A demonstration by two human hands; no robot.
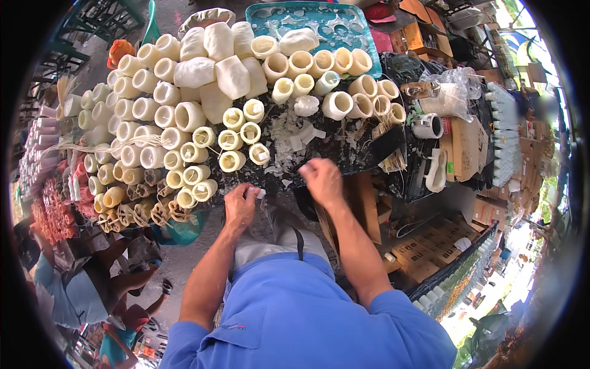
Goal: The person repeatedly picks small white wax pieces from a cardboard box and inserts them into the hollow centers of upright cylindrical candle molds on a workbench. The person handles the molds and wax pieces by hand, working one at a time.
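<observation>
At the near edge of the dark table, my left hand [241, 206] pinches a small white wax piece [261, 194] between thumb and fingers. A little to its right, my right hand [322, 180] is curled above the edge; whatever its fingers hold, if anything, is hidden. White wax scraps [298, 141] lie scattered beyond both hands. Left of them stands a group of pale yellow candle cups [232, 160], some showing a wick or white bit inside. Another white cup [337, 106] stands farther off, beside a lumpy white wax piece [306, 106].
Many hollow wax cups [145, 80] crowd the table's left side, with wax blocks [232, 77] behind. A teal tray [369, 37] of wax scraps lies at the back. On the right are a metal mug [427, 126] and cardboard boxes [470, 147]. People [80, 289] are at lower left.
</observation>
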